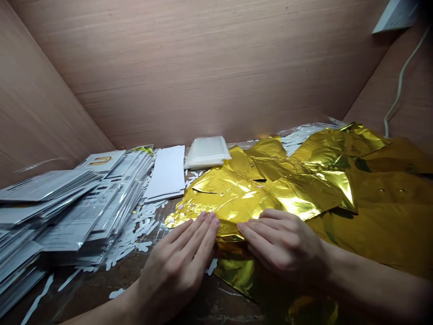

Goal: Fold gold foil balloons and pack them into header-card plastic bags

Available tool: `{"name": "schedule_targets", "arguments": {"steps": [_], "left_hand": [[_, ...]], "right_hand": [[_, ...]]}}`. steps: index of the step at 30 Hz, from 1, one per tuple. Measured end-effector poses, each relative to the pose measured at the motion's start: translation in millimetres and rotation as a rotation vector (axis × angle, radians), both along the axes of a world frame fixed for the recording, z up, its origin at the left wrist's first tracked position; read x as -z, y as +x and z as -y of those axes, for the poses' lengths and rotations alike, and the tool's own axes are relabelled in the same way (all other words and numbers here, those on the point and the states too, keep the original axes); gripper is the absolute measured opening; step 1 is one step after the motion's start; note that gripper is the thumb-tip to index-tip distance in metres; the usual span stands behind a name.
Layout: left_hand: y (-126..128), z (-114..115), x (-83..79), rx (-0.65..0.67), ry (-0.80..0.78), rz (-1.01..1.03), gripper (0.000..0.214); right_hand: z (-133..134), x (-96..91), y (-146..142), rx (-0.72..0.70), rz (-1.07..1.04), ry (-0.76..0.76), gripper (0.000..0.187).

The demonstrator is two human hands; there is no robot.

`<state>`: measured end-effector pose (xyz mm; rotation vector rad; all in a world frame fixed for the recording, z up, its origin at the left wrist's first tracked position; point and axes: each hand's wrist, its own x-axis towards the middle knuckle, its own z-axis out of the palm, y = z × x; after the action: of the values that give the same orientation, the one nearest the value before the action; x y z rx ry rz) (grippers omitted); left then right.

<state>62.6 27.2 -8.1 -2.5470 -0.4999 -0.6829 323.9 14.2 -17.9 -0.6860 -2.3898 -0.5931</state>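
A heap of flat gold foil balloons (304, 185) covers the right half of the table. My left hand (179, 266) lies flat, fingers together and stretched out, with its fingertips on the near edge of the front gold foil piece (223, 198). My right hand (284, 243) lies flat beside it, fingers pressing down on the same foil edge. Neither hand grips anything.
Stacks of packaged white printed cards (67, 207) fill the left side. A pile of plain white cards (167, 174) and a stack of clear bags (207, 152) sit behind the foil. White paper scraps (135, 234) litter the table. Wooden walls enclose the space; a white cable (399, 85) hangs at right.
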Motion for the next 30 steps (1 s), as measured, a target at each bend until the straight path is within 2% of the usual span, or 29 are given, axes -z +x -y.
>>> {"name": "schedule_targets", "arguments": {"steps": [2, 6, 8, 13, 20, 26, 28, 30], "left_hand": [[-2, -1, 3.8, -0.013, -0.045, 0.118, 0.041], [-4, -7, 7.8, -0.101, -0.276, 0.359, 0.044], [-3, -9, 6.7, -0.085, -0.368, 0.427, 0.039], [0, -9, 3.8, -0.038, -0.593, 0.467, 0.044], [6, -8, 8.7, 0.081, -0.919, 0.574, 0.046], [8, -10, 9.3, 0.091, -0.998, 0.575, 0.045], [7, -11, 7.4, 0.119, -0.968, 0.551, 0.045], [5, -12, 5.0, 0.173, -0.868, 0.500, 0.050]], "right_hand": [[0, 1.7, 0, 0.019, 0.005, -0.001, 0.021], [1, -1.4, 1, 0.055, -0.036, -0.023, 0.023], [1, -3.4, 0, 0.065, -0.053, -0.037, 0.023], [5, -4.3, -6, 0.038, -0.061, 0.029, 0.028], [14, -2.9, -16, -0.068, 0.104, 0.112, 0.036], [13, -1.9, -19, -0.052, 0.052, 0.115, 0.027], [13, -2.9, -18, -0.061, 0.032, 0.099, 0.027], [13, -4.6, -16, -0.076, 0.019, 0.092, 0.029]]}}
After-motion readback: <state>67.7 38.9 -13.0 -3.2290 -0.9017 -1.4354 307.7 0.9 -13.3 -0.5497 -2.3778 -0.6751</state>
